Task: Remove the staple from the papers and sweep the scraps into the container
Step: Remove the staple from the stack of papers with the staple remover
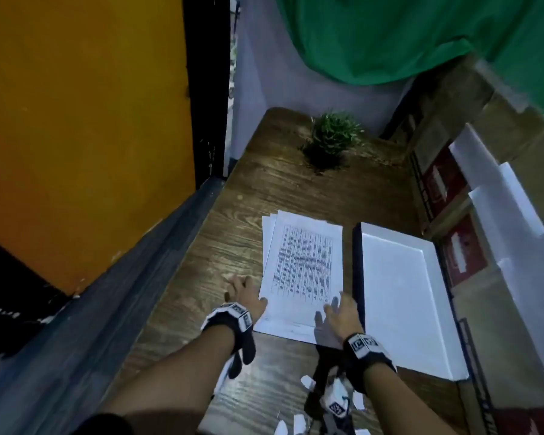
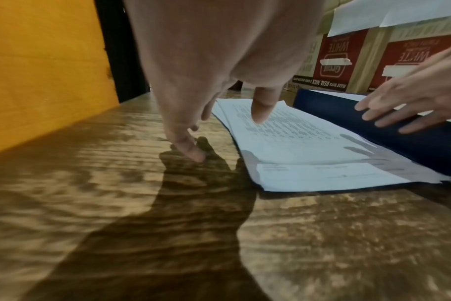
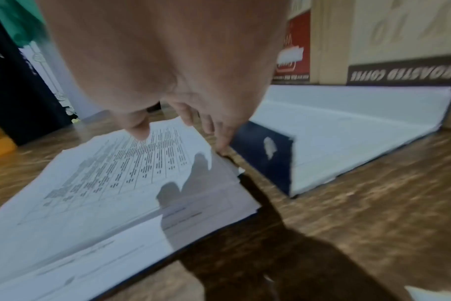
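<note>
Hovering both hands, left hand (image 1: 247, 295) and right hand (image 1: 339, 312), fingers spread and empty, over the papers (image 1: 302, 268); thin, floppy sheets, best pinched at a corner

The table (image 1: 299, 189) was seen to be dark wood-grain with a slight sheen. The papers (image 1: 302, 271) were matt printed sheets. The container (image 1: 402, 296) was lined matt white, possibly card, with a navy wall.
</note>
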Tool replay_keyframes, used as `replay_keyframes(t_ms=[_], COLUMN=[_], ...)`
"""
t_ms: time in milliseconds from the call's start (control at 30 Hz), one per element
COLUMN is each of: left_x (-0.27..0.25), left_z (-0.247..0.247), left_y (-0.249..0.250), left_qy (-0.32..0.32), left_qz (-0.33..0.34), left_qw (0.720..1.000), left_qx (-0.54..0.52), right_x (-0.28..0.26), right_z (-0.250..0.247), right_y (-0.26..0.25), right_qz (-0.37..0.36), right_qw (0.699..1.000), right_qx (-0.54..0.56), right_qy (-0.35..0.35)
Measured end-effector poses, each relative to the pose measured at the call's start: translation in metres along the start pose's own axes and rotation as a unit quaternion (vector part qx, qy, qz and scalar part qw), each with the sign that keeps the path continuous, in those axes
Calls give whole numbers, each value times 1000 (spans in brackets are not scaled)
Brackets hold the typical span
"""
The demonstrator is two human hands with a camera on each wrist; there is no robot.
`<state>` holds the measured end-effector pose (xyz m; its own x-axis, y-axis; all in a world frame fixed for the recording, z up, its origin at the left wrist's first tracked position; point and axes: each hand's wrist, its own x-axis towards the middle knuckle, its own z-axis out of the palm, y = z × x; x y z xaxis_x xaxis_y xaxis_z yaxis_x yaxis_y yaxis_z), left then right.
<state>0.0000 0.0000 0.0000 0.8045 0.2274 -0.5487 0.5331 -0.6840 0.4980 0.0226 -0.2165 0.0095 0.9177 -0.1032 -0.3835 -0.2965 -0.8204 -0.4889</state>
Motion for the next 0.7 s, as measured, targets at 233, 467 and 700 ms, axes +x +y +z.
replay_keyframes(t_ms=[233,467,700], left_x=[13,5,-12], left_z=[44,32,0], left_y=[33,35,14], left_qy=[60,26,-110], left_qz=[-13,-69,-76], left_qw=[994,995,971], left_qx=[95,-63,-197], right_x=[24,15,15], right_z=[31,29,27], right_y=[6,12,19], right_qz=[72,148,163], right_qw=[991,988,969], right_qx=[-114,33,167], right_qy=[16,21,-85])
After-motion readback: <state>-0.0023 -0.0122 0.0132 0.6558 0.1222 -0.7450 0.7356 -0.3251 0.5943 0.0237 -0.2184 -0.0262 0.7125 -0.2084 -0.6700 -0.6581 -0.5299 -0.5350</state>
